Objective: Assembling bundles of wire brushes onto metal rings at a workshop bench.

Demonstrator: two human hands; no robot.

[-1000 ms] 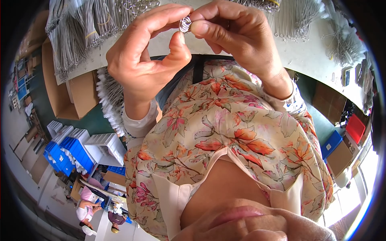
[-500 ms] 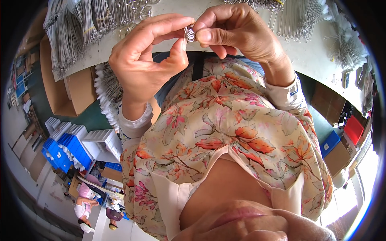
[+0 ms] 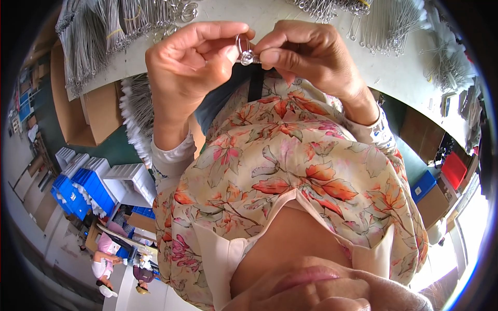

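Nearest my camera, the floral garment (image 3: 290,155) fills the middle of my frame. Past it, at top centre, I have both hands raised and close together around the rings (image 3: 246,56), a small cluster of shiny metal loops. My left hand (image 3: 194,65) has its grip narrowed on the upper loop, between thumb and forefinger; my right hand (image 3: 314,57) has its grip pinched on the right side of the cluster. Beyond the hands I see the white tabletop (image 3: 236,11), with wire bundles (image 3: 85,46) at upper left and more looped wires (image 3: 394,26) at upper right. Farther off, a cardboard box (image 3: 104,114) stands open at left, above blue crates (image 3: 96,189); a red bin (image 3: 454,170) shows at right. Farthest, two people (image 3: 106,262) appear at lower left.
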